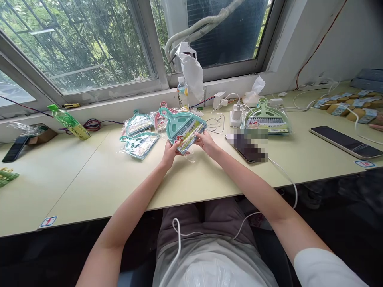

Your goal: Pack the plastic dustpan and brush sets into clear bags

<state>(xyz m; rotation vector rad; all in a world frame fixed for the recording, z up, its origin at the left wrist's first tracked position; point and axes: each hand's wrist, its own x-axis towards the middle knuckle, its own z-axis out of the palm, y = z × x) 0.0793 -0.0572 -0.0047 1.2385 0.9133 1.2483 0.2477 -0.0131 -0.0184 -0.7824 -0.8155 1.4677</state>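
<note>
Both my hands hold a teal dustpan and brush set [183,126] in clear wrap, lifted over the table and tilted. My left hand [171,152] grips its lower left edge with the thumb on top. Around the right edge are the fingers of my right hand [206,142]. A bit of clear plastic hangs below the set. Left of it lie two more wrapped teal sets, a rear one [138,122] and a nearer one [140,145]. Partly hidden behind the held set is a pink set [160,118]. Another teal set [266,117] lies at the right.
A phone [247,149] lies right of my hands, near a charger with cables [236,115]. Farther right is a tablet-like device [347,141]. A green bottle [70,122] leans at the left; a clear bottle [182,93] stands by the window. The table edge [197,201] is before my lap.
</note>
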